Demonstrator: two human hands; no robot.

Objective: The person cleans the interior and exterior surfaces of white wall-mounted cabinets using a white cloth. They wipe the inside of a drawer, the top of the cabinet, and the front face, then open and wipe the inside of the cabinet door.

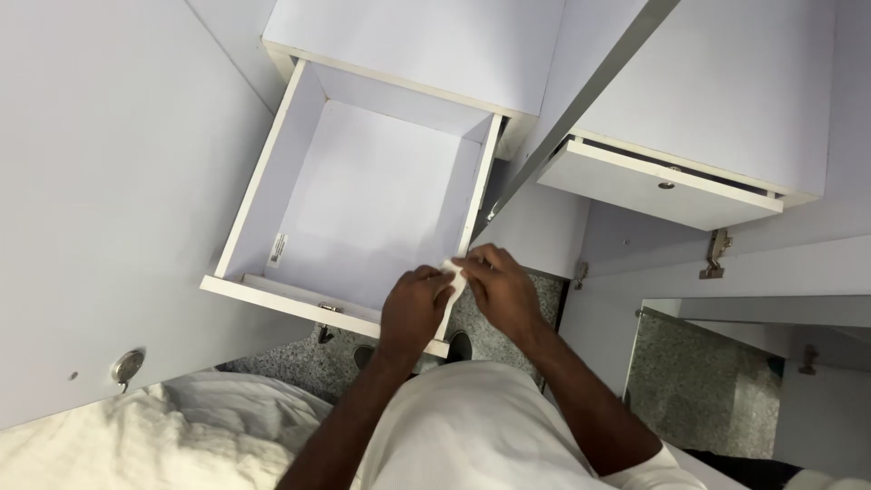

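White laminate cabinetry fills my view, with speckled grey granite flooring (508,340) below. Nearest me, my left hand (413,308) and right hand (499,290) meet over the front right corner of the open white drawer (259,181). Both pinch a small white scrap, paper or cloth (449,268), thumb against fingertips, other fingers curled. The scrap sits between the two hands, its long axis running down and toward me along the drawer's right wall; neither hand is clearly nearer. Left of my arms lies crumpled white fabric (181,426). Farther right, a second white drawer (658,186) stands slightly open.
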